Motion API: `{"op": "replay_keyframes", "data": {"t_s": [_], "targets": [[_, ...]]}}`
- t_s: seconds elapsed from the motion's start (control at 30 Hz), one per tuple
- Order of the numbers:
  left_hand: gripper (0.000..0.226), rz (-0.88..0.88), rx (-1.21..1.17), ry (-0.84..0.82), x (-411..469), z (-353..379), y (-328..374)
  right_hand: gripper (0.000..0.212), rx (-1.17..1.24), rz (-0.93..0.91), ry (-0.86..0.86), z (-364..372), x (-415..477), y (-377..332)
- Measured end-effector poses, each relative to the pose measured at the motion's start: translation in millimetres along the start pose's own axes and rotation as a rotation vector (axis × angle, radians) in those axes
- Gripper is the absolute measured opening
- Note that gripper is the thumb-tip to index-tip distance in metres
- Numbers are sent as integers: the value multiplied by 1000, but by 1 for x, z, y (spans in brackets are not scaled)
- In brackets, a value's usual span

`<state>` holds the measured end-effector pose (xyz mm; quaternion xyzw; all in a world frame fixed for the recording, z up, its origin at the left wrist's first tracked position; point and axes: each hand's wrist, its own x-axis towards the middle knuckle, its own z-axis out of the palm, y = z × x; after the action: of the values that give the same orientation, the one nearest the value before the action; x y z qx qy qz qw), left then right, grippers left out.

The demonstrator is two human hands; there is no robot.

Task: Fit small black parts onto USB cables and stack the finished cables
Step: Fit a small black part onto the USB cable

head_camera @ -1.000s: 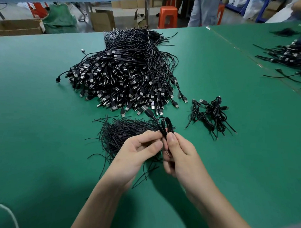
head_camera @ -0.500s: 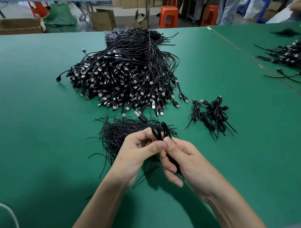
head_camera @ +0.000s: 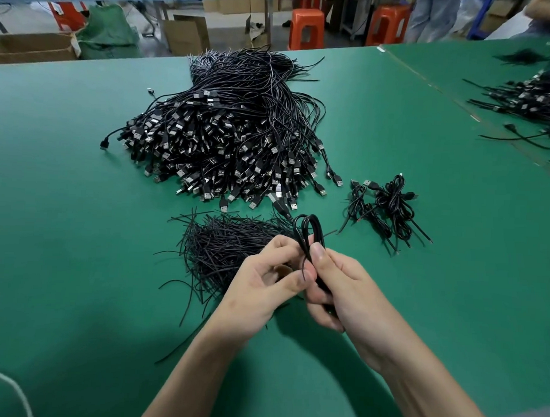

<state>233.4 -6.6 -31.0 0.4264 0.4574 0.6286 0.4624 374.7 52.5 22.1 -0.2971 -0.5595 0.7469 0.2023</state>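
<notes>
- Progress is judged early: only a few finished cables (head_camera: 383, 209) are stacked at the right, apart from the large heap (head_camera: 226, 138) awaiting work.
- One folded cable (head_camera: 308, 237) is gripped in the curled right hand (head_camera: 342, 291) and pinched by the left hand (head_camera: 258, 289), above the black ties (head_camera: 228, 253).

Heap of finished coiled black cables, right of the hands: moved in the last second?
No. The small heap of coiled black cables sits at the same gap from the right edge of the big pile of black USB cables.
</notes>
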Motion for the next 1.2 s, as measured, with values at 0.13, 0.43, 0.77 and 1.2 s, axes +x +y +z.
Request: {"op": "replay_keyframes", "data": {"t_s": [0.13,0.43,0.77,1.2], "targets": [[37,-26,-166,-48,-1,-5,2,43,46,19,-108,1,-2,0],[31,3,-161,-29,-3,-7,6,39,141,22,-207,-1,-3,3],[33,45,-205,24,-8,-5,11,40,-292,-20,-262,-4,-2,-2],[27,6,-215,2,-12,3,14,24,254,182,-536,-15,-4,-1]]}}
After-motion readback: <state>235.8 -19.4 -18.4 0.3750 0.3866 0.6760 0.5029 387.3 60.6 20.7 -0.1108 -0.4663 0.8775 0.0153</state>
